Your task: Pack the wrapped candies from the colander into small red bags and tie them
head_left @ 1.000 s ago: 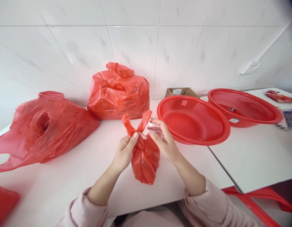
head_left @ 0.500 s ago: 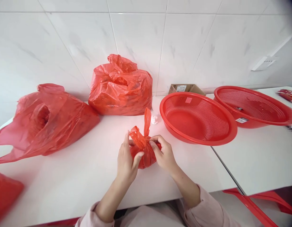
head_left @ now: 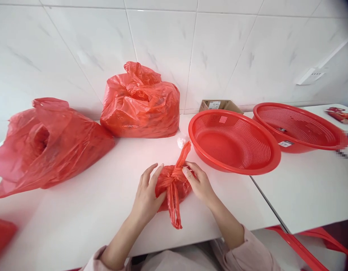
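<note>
A: By what is the small red bag (head_left: 174, 182) being supported?

B: It is being supported by the white table (head_left: 106, 222), nearer to the front edge than to the back edge. Its neck is being closed by a knot; one plastic end is being directed toward the back edge, while the other is being draped toward the front edge.

A: How are the hands being held?

B: The left side of the bag is being flanked by the left hand (head_left: 148, 194), with its fingers being held spread and nothing being grasped. The right side of the knot is being flanked by the right hand (head_left: 199, 182), thumb and fingers being held bent; whether plastic is being pinched between them cannot be told.

A: Which other items are being carried?

B: A white wad (head_left: 181, 142) is being carried beyond the knot. A large tied bag (head_left: 141, 107) is being supported along the back edge, and an open-topped bag (head_left: 61, 146) toward the left edge. Near the right edge, a red colander (head_left: 233, 145) is being carried, with a cardboard box (head_left: 215, 105) being partly hidden behind it. A second colander (head_left: 300, 128) is being supported by the adjoining table (head_left: 312, 188), near its back edge.
</note>
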The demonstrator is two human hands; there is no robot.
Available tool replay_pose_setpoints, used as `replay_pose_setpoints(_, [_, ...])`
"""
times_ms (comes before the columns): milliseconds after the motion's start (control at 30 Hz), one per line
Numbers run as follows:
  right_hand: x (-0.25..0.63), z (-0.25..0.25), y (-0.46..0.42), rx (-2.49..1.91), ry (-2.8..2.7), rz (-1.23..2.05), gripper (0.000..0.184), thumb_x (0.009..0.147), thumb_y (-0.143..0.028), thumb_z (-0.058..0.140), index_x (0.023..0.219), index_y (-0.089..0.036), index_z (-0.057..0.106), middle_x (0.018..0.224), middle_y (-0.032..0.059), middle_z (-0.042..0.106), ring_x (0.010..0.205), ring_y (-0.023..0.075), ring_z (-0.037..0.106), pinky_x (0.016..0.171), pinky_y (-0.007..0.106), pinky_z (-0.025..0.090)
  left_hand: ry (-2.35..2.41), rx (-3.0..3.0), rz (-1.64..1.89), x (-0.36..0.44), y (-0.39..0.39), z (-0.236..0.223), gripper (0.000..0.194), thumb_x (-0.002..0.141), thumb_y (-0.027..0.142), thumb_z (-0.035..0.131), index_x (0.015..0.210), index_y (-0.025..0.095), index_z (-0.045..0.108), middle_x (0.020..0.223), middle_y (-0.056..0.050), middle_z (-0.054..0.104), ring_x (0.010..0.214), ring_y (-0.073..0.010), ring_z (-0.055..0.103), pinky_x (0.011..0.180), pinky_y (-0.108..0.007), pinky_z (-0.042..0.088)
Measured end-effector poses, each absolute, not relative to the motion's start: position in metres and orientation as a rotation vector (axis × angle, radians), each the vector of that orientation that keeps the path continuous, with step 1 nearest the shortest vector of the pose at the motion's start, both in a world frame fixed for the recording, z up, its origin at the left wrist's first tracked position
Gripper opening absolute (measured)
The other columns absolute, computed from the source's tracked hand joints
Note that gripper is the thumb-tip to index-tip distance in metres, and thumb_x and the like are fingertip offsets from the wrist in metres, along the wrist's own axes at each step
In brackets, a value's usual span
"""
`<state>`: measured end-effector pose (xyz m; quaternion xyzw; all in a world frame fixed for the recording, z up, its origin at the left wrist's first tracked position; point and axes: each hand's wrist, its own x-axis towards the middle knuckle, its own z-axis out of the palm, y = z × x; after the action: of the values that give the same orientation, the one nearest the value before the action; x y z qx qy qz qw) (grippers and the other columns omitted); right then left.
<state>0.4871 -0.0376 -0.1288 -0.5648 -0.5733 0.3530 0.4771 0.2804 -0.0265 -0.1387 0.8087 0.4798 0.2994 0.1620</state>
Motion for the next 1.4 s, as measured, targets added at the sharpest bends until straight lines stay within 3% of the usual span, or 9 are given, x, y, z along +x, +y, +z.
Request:
replay_pose_setpoints(133, [0.48, -0.12, -0.029, -1.404, -1.541, 0.854, 0.034, 0.099, -0.047, 0.043, 0.098, -0.021, 0.066, 0.103, 0.0046, 0.068, 0.099, 0.0204, 0.061, 0.091, 0.036, 0.046, 1.269, 2.428, 0.721, 0.288, -0.017, -0.139, 0.079, 0.078, 0.003, 0.048, 0.149, 0.033, 0.031, 0.153, -0.005, 0.039, 0.143, -0.0287, 0.033, 0.111, -0.049, 0.039])
replay_pose_setpoints(267, [0.468, -0.128, -0.025, -1.358, -1.627, 0.717, 0.028, 0.101, -0.038, 0.041, 0.106, -0.024, 0.064, 0.113, 0.0036, 0.067, 0.108, 0.0199, 0.059, 0.097, 0.035, 0.043, 1.258, 2.424, 0.657, 0.294, -0.01, -0.147, 0.06, 0.086, 0.018, 0.055, 0.144, 0.024, 0.042, 0.153, -0.007, 0.043, 0.142, -0.0307, 0.035, 0.113, -0.051, 0.037])
replay_pose_setpoints(433, [0.46, -0.156, -0.021, -1.359, -1.595, 0.678, 0.026, 0.101, -0.032, 0.038, 0.104, -0.024, 0.062, 0.103, 0.0033, 0.068, 0.098, 0.0184, 0.061, 0.089, 0.033, 0.047, 1.253, 2.38, 0.635, 0.3, -0.009, -0.163, 0.06, 0.088, 0.035, 0.06, 0.144, 0.019, 0.043, 0.151, -0.011, 0.045, 0.143, -0.0327, 0.034, 0.114, -0.053, 0.036])
replay_pose_setpoints(633, [0.458, -0.167, -0.019, -1.366, -1.574, 0.633, 0.026, 0.1, -0.03, 0.038, 0.106, -0.024, 0.062, 0.113, 0.0039, 0.067, 0.107, 0.0193, 0.059, 0.098, 0.035, 0.043, 1.202, 2.363, 0.625, 0.301, -0.005, -0.172, 0.057, 0.092, 0.037, 0.055, 0.145, 0.017, 0.042, 0.153, -0.011, 0.042, 0.144, -0.0271, 0.034, 0.117, -0.047, 0.034])
replay_pose_setpoints(933, [0.457, -0.172, -0.02, -1.377, -1.498, 0.708, 0.023, 0.093, -0.034, 0.051, 0.104, -0.022, 0.067, 0.124, 0.0083, 0.064, 0.121, 0.0248, 0.053, 0.109, 0.045, 0.035, 1.122, 2.352, 0.565, 0.303, -0.009, -0.176, 0.055, 0.089, 0.03, 0.055, 0.143, 0.018, 0.047, 0.151, -0.013, 0.046, 0.147, -0.0322, 0.027, 0.119, -0.057, 0.025])
replay_pose_setpoints(1033, [0.462, -0.162, -0.021, -1.334, -1.449, 0.83, 0.022, 0.092, -0.037, 0.053, 0.1, -0.022, 0.066, 0.122, 0.0074, 0.066, 0.115, 0.0228, 0.059, 0.103, 0.041, 0.044, 1.114, 2.315, 0.619, 0.302, -0.012, -0.17, 0.054, 0.09, 0.027, 0.055, 0.143, 0.018, 0.047, 0.151, -0.012, 0.045, 0.145, -0.0302, 0.031, 0.118, -0.053, 0.03])
replay_pose_setpoints(1133, [0.469, -0.139, -0.023, -1.241, -1.325, 1.055, 0.031, 0.094, -0.042, 0.053, 0.113, -0.02, 0.063, 0.117, 0.0077, 0.068, 0.105, 0.0209, 0.065, 0.092, 0.036, 0.052, 1.085, 2.268, 0.713, 0.298, -0.017, -0.154, 0.058, 0.09, 0.025, 0.055, 0.146, 0.023, 0.042, 0.153, -0.01, 0.042, 0.14, -0.0265, 0.039, 0.115, -0.046, 0.038])
replay_pose_setpoints(1267, [0.471, -0.104, -0.025, -1.033, -1.002, 1.281, 0.037, 0.09, -0.043, 0.062, 0.122, -0.025, 0.064, 0.132, 0.0056, 0.062, 0.121, 0.0215, 0.057, 0.103, 0.036, 0.045, 0.89, 2.083, 0.814, 0.29, -0.022, -0.124, 0.059, 0.092, 0.03, 0.057, 0.148, 0.031, 0.04, 0.153, -0.007, 0.04, 0.137, -0.0265, 0.043, 0.113, -0.043, 0.04])
replay_pose_setpoints(1400, [0.461, -0.087, -0.024, -0.892, -0.879, 1.249, 0.028, 0.093, -0.045, 0.056, 0.106, -0.024, 0.068, 0.114, 0.0049, 0.07, 0.108, 0.022, 0.064, 0.095, 0.039, 0.05, 0.757, 1.856, 0.752, 0.287, -0.027, -0.103, 0.045, 0.1, 0.034, 0.043, 0.145, 0.034, 0.046, 0.153, -0.003, 0.039, 0.14, -0.0236, 0.038, 0.117, -0.039, 0.033])
